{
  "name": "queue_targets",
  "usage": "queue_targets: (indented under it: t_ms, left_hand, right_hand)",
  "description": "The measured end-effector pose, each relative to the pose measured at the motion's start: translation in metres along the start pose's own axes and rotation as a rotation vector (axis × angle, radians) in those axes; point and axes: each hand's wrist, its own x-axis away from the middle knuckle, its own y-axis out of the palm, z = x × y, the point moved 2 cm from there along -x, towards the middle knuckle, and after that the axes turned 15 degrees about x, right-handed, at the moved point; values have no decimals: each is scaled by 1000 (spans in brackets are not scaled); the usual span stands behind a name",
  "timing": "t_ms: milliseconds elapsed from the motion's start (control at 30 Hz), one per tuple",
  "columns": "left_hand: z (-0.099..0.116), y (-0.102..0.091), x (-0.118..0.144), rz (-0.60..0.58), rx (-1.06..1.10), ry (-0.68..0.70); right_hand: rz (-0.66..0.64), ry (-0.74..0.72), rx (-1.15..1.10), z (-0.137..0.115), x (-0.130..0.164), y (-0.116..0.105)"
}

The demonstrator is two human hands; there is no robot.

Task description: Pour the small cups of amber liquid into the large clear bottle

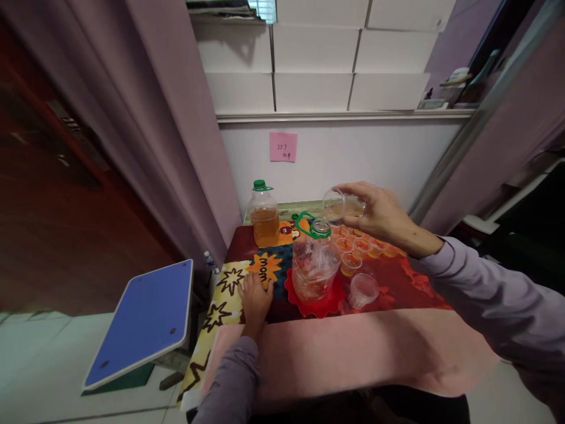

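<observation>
Tipped cup (334,206) over the bottle's mouth, right of centre in the frame.
The right hand (378,213) curls its fingers around the cup, whose long axis lies nearly level, rim facing left. The upright bottle (314,271) stands below and left of that hand, its open neck just under the rim; whether they touch, I cannot tell. The left hand (256,297), farther from the neck, lies palm down, fingers loosely spread, gripping nothing, on the patterned cloth (229,278) at lower centre-left.

Head-height view, forward and downward
</observation>
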Motion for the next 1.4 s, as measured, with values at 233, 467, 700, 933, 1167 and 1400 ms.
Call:
queue_targets:
  t_ms: [233,467,700,933,1167,1400]
  left_hand:
    - [-1,1,0,-7,-6,-3]
    - [-1,1,0,-4,-5,4]
    - [-2,2,1,6,-12,9]
    - [-3,3,0,14,-15,19]
    - [-4,4,1,26,-16,15]
    - [-3,5,-1,22,-14,13]
  right_hand:
    - [-5,-23,35,-2,-2,3]
    - [18,-60,54,-6,-2,7]
    - [35,-99,63,-7,-2,8]
    - [74,-188,106,-7,-2,12]
    - [92,-299,141,-10,-3,13]
    - [123,-289,149,-18,1,12]
